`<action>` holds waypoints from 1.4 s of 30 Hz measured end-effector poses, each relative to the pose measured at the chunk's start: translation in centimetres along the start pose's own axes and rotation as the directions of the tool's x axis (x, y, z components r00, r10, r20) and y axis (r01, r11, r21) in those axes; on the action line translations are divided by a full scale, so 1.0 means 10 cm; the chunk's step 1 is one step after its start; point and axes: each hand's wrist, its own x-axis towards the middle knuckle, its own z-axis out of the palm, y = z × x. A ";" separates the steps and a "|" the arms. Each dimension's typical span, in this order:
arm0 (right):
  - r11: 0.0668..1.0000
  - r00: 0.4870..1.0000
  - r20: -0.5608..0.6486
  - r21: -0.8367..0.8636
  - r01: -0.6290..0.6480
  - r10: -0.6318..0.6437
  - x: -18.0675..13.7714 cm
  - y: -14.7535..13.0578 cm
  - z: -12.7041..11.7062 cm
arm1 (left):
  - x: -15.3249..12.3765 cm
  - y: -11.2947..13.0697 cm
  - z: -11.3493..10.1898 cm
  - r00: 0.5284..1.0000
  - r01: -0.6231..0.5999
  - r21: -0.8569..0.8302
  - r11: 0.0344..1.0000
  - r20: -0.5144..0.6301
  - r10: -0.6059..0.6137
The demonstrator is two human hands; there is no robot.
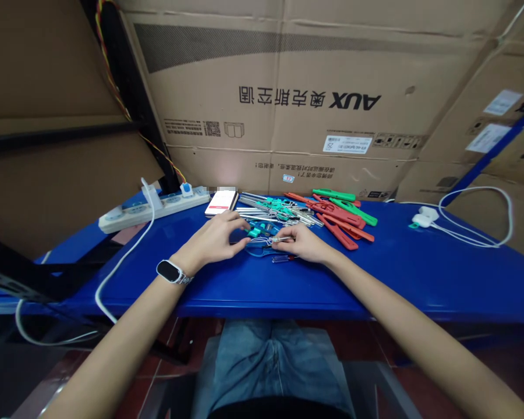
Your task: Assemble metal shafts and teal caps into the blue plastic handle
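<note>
Partly hidden, teal piece (255, 231) between left hand (216, 238), right hand (303, 243) — grip unclear.

Upside-down print on the cardboard box (419, 64) standing behind both hands

Well beyond the left hand (216, 238) and the right hand (303, 243), the box carries the brand "AUX" in bold black letters, turned upside down; just beside it, toward the left hand's side, run five inverted Chinese characters, 奥克斯空调; a lower line of small Chinese print, nearer the hands, is too fine to read; a white sticker (347, 144) past the right hand bears print that cannot be made out; a code block (212, 128) with fine print past the left hand is illegible; white labels (502, 102) on the boxes far off to the right hand's side are blurred.
</note>
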 end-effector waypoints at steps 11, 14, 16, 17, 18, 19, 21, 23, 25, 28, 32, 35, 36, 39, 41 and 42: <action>1.000 0.999 0.032 -0.020 -0.017 0.018 -0.01 -0.04 0.00 | 0.06 0.17 0.21 0.976 -0.213 0.039 0.976 0.042 0.212; 0.999 0.999 0.044 -0.049 -0.018 0.020 -0.01 -0.02 0.01 | 0.05 0.17 0.22 0.988 -0.148 -0.022 0.989 0.037 0.149; 0.997 0.999 0.046 -0.081 -0.005 0.009 -0.02 -0.03 0.02 | 0.06 0.17 0.23 0.991 -0.112 -0.073 0.991 0.062 0.116; 0.995 0.999 0.044 -0.104 0.009 -0.005 -0.03 -0.04 0.02 | 0.07 0.17 0.24 0.991 -0.099 -0.093 0.991 0.079 0.107; 0.991 0.999 0.039 -0.129 0.028 -0.023 -0.03 -0.05 0.02 | 0.08 0.17 0.24 0.990 -0.089 -0.109 0.990 0.097 0.100; 0.987 0.999 0.035 -0.155 0.047 -0.042 -0.04 -0.06 0.02 | 0.08 0.17 0.25 0.989 -0.077 -0.119 0.990 0.115 0.091; 0.982 0.998 0.040 -0.179 0.064 -0.058 -0.06 -0.08 0.01 | 0.09 0.17 0.26 0.986 -0.057 -0.127 0.990 0.148 0.076; 0.986 0.998 0.047 -0.159 0.047 -0.040 -0.08 -0.09 0.00 | 0.08 0.18 0.26 0.984 -0.040 -0.131 0.991 0.166 0.061; 0.992 0.999 0.045 -0.126 0.021 -0.016 -0.09 -0.09 -0.01 | 0.08 0.18 0.26 0.985 -0.031 -0.138 0.990 0.164 0.053; 0.988 0.999 0.031 -0.150 0.028 -0.023 -0.09 -0.07 0.00 | 0.07 0.18 0.27 0.985 -0.022 -0.151 0.988 0.165 0.048; 0.951 0.993 0.013 -0.288 0.116 -0.117 -0.09 -0.07 0.02 | 0.07 0.17 0.29 0.985 -0.002 -0.163 0.987 0.171 0.030; 0.929 0.989 0.022 -0.341 0.143 -0.144 -0.09 -0.07 0.03 | 0.06 0.16 0.30 0.985 0.011 -0.180 0.984 0.170 0.020; 0.927 0.989 0.028 -0.346 0.146 -0.146 -0.09 -0.07 0.03 | 0.06 0.16 0.30 0.986 0.016 -0.185 0.983 0.168 0.016; 0.920 0.988 0.048 -0.361 0.155 -0.148 -0.10 -0.08 0.03 | 0.06 0.16 0.31 0.987 0.030 -0.202 0.979 0.162 0.004; 0.908 0.988 0.056 -0.388 0.157 -0.147 -0.10 -0.09 0.03 | 0.07 0.16 0.31 0.987 0.036 -0.213 0.976 0.162 -0.001; 0.900 0.988 0.058 -0.407 0.157 -0.147 -0.10 -0.10 0.04 | 0.07 0.16 0.32 0.987 0.035 -0.216 0.976 0.161 0.000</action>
